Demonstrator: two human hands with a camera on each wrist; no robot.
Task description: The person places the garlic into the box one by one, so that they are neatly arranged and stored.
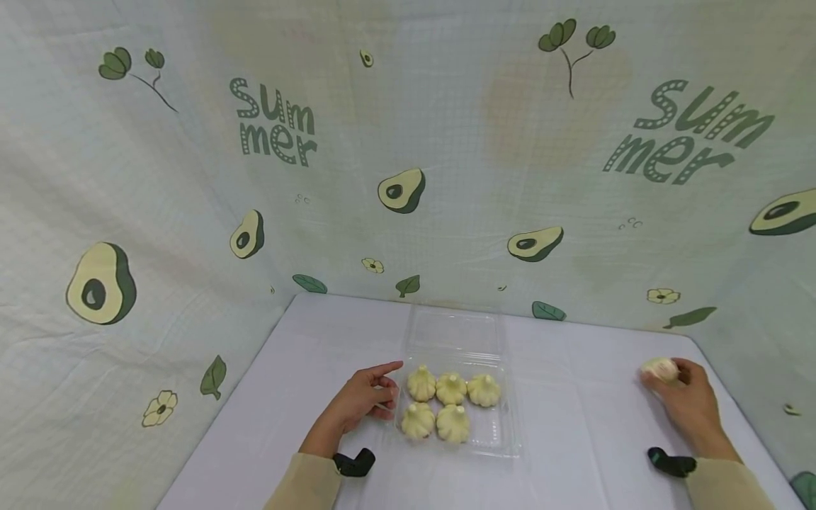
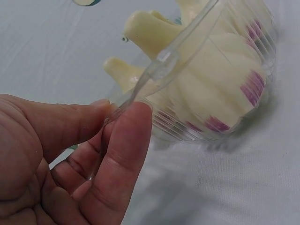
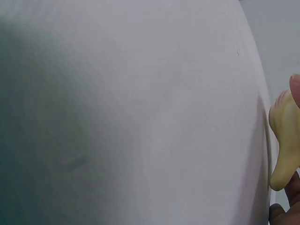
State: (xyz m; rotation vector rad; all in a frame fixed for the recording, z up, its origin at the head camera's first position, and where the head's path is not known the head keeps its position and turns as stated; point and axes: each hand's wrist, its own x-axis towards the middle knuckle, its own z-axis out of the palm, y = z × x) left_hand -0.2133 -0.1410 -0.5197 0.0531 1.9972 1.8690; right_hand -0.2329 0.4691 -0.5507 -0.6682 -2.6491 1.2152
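A clear plastic clamshell box lies with its lid back on the table, several pale garlic bulbs in two rows inside it. My left hand is at the box's left side; in the left wrist view its thumb and finger pinch the thin plastic rim. Purple streaks mark the lower part of the nearest garlic bulb. Far to the right, my right hand holds another garlic bulb between thumb and fingers. In the right wrist view that bulb shows at the right edge, stem downward.
The open lid lies toward the back of the white table. A hanging cloth printed with avocados and leaves encloses the table at the back and both sides. The box's front right compartment area holds no bulb.
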